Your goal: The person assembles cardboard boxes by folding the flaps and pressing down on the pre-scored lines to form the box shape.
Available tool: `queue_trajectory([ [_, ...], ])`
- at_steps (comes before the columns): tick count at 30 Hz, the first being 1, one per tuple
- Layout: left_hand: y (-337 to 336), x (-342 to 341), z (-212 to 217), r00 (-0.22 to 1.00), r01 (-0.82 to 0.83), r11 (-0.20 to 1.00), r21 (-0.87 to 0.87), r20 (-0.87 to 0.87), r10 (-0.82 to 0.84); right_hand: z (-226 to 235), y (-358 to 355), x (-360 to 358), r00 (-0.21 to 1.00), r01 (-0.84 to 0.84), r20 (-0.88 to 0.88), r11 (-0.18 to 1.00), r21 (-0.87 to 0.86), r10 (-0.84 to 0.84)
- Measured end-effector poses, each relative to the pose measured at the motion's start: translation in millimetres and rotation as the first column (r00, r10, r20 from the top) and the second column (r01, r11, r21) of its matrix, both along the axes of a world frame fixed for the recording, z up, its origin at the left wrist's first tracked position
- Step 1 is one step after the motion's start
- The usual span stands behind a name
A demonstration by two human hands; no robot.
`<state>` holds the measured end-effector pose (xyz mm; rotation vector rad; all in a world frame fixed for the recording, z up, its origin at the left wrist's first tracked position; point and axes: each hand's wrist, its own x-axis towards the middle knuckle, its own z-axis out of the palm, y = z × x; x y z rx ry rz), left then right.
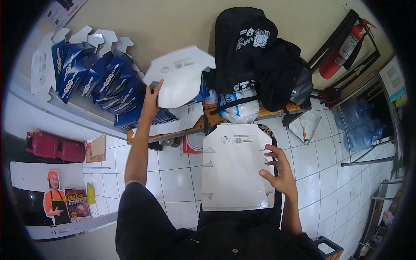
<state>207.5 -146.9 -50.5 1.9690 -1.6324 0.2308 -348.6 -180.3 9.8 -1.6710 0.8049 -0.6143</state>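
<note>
My left hand (151, 100) reaches out to the far left and grips the near left edge of a carton (182, 71). Its white side with small grey print shows, and a bit of blue outer face peeks out at its right. On my lap lies a flat white box blank (236, 169) with slots along both sides; whether more blanks lie beneath it, I cannot tell. Over its right edge hovers my right hand (278, 170), fingers apart and slightly curled, nothing between them. Many folded blue cartons (99, 80) with white flaps crowd the bench left of my left hand.
A black backpack (238, 47) leans on the wall, with a dark helmet (303, 86) and a plastic-wrapped pack (240, 108) beside it on the wooden bench (212, 119). Right are a red fire extinguisher (342, 52), a dustpan (304, 125) and blue water jugs (362, 123). Pink gas cylinders (56, 147) stand left.
</note>
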Motion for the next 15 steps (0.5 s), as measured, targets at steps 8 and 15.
queue_trajectory([
  [8, 23.4, 20.6, -11.5, 0.981, -0.195, 0.917, 0.348, 0.089, 0.174, -20.6, 6.1, -28.4, 0.993, 0.111, 0.021, 0.977, 0.185, -0.117],
  [15, 17.3, -96.2, 5.6, 0.970, -0.014, 0.999, -0.048, 0.241, 0.025, -48.4, 16.3, -41.8, 0.963, 0.238, -0.165, 0.960, 0.149, -0.214],
])
